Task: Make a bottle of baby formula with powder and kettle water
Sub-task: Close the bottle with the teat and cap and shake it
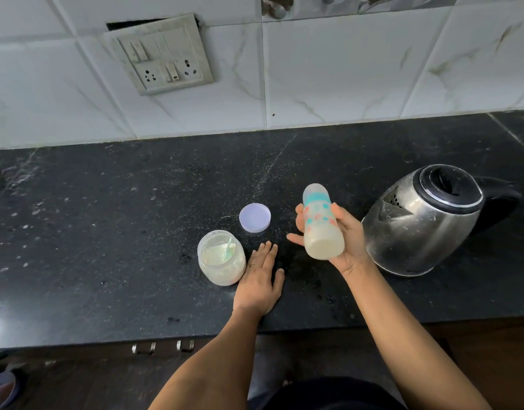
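Observation:
My right hand (348,241) grips a capped baby bottle (319,221) with teal and orange prints, tilted with its cap pointing away and milky liquid pooled at its base, above the black counter (136,232). My left hand (262,279) lies flat on the counter, fingers together, holding nothing. Just left of it stands an open clear jar of formula powder (220,257) with a greenish scoop inside. The jar's pale lilac lid (254,217) lies upturned behind my left hand. A steel kettle (426,220) with a shut black lid stands right of the bottle.
A white tiled wall with a switch and socket panel (166,54) rises behind the counter. The counter's front edge runs below my wrists, with drawer handles (163,347) under it. Powder specks dust the counter surface.

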Demonstrator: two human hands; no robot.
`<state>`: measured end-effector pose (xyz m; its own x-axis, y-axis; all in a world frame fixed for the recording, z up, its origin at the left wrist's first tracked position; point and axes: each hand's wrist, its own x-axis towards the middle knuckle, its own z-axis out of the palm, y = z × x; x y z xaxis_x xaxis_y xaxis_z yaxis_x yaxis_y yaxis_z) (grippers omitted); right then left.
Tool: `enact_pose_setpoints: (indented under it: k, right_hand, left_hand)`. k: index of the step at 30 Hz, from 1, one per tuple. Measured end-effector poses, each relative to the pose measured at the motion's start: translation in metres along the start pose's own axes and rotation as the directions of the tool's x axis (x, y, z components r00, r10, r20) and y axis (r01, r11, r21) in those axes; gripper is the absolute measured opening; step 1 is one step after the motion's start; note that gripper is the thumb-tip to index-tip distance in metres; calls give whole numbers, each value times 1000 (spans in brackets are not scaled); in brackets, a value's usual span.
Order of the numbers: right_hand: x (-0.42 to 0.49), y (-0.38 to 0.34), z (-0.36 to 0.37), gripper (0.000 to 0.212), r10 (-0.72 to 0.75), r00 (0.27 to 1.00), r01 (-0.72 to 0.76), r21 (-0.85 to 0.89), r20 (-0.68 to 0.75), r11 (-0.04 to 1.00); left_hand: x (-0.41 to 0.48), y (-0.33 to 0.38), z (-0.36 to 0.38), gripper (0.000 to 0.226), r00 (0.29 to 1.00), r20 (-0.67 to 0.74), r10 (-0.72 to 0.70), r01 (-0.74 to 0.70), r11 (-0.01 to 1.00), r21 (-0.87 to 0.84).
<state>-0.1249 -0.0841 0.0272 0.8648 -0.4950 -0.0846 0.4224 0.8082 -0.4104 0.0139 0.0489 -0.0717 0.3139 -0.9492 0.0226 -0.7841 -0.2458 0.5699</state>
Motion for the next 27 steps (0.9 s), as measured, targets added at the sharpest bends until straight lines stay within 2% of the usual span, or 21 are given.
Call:
enact_pose_setpoints:
  k: [2,4,7,11,15,19,23,25,27]
  right_hand:
    - [-2,2,-1,73,19,1000,-18,-42,10,999]
    - [0,4,8,80,-3,1000,3,-67,-7,998]
    - [4,4,1,89,-104,987,106,15,-127,994]
    - [-2,7,-1,83,-52,996,51,-22,-75,998]
    - [3,9,0,87,-164,970,175,49,-178,983]
    - [-2,11,-5,98,-85,986,76,-62,-147,995]
    - [2,16,0,89,-177,962,182,8,-208,983]
    - [-2,14,-2,88,-116,977,120,9,-177,993]
    - [-5,15,-4,91,-72,986,62,-69,-153,996]
  left_hand:
    - [0,0,0,55,1000,-8,14,-14,1000,3]
    - [1,-1,0,55,1000,-14,21,-20,1000,9]
    - [1,0,0,55,1000,-17,19,-19,1000,16]
    - [0,1,-1,55,999,-26,20,-20,1000,4]
    - [0,1,-1,55,1000,-10,2,-2,1000,0]
    - [1,-1,-1,55,1000,3,13,-13,1000,0]
    - [0,-1,0,56,1000,0,31,-31,999,7]
    - [0,-1,0,55,999,6,44,-44,999,23]
    - [1,-2,1,57,998,15,54,-55,997,57]
